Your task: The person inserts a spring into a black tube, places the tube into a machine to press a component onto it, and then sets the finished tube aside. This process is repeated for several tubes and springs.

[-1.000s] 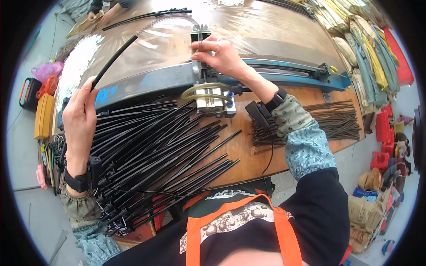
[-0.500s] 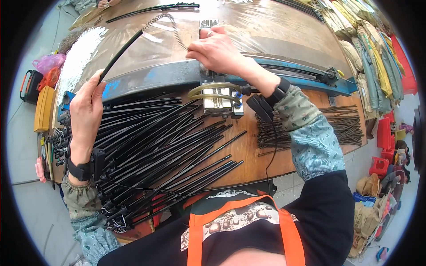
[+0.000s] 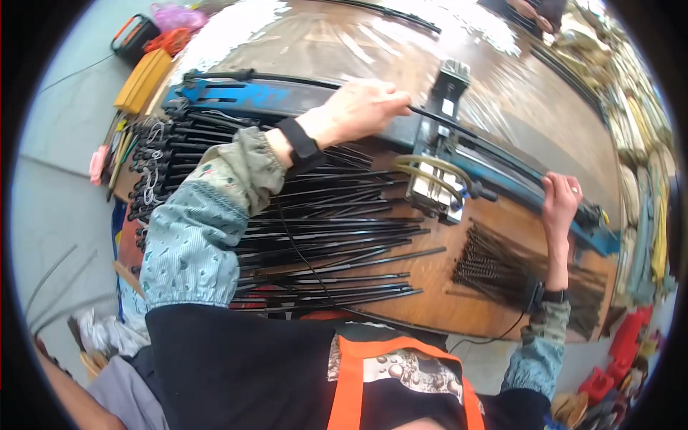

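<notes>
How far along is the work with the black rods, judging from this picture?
In hand: one long black rod lies along the blue metal jig. The left hand presses it and the right hand holds its far end. Left: a large pile of long black rods on the wooden table. A smaller heap of short dark rods lies nearby; whether those are finished I cannot tell.

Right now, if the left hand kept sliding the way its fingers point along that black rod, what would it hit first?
The left hand points right along the black rod. First in its line looks to be the metal clamp block standing on the blue rail. Depth is hard to judge here, so take that as likely, not certain.
</notes>
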Demonstrator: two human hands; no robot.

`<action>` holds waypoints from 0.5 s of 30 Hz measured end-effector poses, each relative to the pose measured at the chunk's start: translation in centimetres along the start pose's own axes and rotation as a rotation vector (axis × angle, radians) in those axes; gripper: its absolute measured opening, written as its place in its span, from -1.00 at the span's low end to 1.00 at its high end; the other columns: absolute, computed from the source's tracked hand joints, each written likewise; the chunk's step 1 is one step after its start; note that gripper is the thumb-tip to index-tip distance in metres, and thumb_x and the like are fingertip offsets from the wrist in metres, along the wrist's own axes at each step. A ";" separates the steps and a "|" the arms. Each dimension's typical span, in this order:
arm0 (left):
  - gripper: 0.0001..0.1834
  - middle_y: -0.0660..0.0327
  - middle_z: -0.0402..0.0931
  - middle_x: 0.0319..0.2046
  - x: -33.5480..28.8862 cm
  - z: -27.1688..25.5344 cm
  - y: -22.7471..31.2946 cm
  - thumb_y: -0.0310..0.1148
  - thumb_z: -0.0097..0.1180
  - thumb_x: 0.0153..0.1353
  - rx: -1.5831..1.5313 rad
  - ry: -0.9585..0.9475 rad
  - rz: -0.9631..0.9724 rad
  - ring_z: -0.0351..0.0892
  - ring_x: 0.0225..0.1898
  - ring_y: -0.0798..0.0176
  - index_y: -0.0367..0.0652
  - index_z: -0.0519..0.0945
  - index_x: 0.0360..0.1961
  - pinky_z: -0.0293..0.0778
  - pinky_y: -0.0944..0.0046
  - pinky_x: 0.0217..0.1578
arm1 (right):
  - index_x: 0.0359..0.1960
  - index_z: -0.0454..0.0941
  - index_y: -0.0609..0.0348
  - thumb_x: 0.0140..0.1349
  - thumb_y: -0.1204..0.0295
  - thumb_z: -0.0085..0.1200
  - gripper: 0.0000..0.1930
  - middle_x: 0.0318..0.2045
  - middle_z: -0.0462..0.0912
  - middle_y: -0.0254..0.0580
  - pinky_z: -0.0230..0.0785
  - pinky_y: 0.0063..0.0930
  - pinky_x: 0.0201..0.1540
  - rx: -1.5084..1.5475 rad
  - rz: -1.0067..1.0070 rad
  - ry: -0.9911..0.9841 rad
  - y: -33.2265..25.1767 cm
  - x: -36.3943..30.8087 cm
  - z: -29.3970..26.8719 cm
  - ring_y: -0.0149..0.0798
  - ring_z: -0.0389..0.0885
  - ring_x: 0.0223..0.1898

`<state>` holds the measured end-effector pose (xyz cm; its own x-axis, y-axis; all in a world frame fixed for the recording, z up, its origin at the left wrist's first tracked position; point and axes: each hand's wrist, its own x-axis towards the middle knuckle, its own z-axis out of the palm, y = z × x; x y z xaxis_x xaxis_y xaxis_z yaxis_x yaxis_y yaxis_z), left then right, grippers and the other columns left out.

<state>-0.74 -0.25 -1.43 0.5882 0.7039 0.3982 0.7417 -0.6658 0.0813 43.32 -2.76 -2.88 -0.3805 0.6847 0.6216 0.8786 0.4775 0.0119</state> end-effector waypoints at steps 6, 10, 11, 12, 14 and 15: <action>-0.85 0.08 0.52 -0.44 -0.1 -0.5 -0.1 -0.30 0.13 0.29 -0.114 0.067 -0.038 0.57 -0.34 -0.07 -0.16 0.61 -0.29 0.51 0.06 -0.32 | -0.32 0.56 0.14 0.29 0.43 0.15 -0.92 -0.39 0.62 -0.24 0.22 -0.29 0.09 0.102 0.051 0.013 0.2 -0.3 1.5 -0.13 0.53 -0.21; -0.85 0.09 0.52 -0.42 0.2 -0.2 0.2 -0.30 0.18 0.25 -0.221 0.123 -0.138 0.57 -0.32 -0.05 -0.15 0.64 -0.36 0.50 0.06 -0.30 | -0.32 0.55 0.17 0.30 0.43 0.15 -0.91 -0.40 0.61 -0.22 0.23 -0.30 0.08 0.127 0.078 0.036 0.2 0.0 1.9 -0.13 0.52 -0.23; -0.85 0.09 0.52 -0.42 0.3 -0.1 0.2 -0.30 0.18 0.25 -0.219 0.127 -0.134 0.57 -0.32 -0.05 -0.15 0.64 -0.36 0.50 0.06 -0.30 | -0.33 0.55 0.17 0.30 0.43 0.15 -0.90 -0.40 0.61 -0.22 0.23 -0.30 0.08 0.136 0.091 0.041 0.1 0.1 1.8 -0.12 0.52 -0.23; -0.86 0.09 0.53 -0.42 0.4 0.2 0.1 -0.31 0.19 0.24 -0.245 0.149 -0.138 0.57 -0.31 -0.05 -0.14 0.64 -0.36 0.50 0.07 -0.30 | -0.33 0.55 0.18 0.29 0.43 0.15 -0.90 -0.41 0.61 -0.22 0.24 -0.31 0.07 0.147 0.104 0.044 0.0 0.1 1.8 -0.12 0.52 -0.23; -0.87 0.11 0.53 -0.40 0.5 0.7 -0.1 -0.31 0.22 0.22 -0.298 0.195 -0.146 0.57 -0.30 -0.05 -0.14 0.65 -0.36 0.50 0.08 -0.30 | -0.32 0.55 0.19 0.29 0.43 0.16 -0.90 -0.40 0.61 -0.21 0.25 -0.31 0.05 0.149 0.105 0.041 -0.1 0.0 2.2 -0.12 0.52 -0.23; -0.87 0.11 0.53 -0.40 0.3 1.1 0.0 -0.31 0.22 0.22 -0.296 0.198 -0.148 0.57 -0.30 -0.05 -0.14 0.65 -0.36 0.50 0.08 -0.30 | -0.32 0.56 0.20 0.29 0.43 0.17 -0.89 -0.40 0.61 -0.21 0.27 -0.32 0.02 0.151 0.107 0.035 -0.1 -0.2 2.4 -0.12 0.52 -0.24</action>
<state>-0.22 0.22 -2.28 0.3870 0.7556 0.5285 0.6714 -0.6238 0.4002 42.59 -1.63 -4.89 -0.2748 0.7175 0.6401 0.8589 0.4824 -0.1720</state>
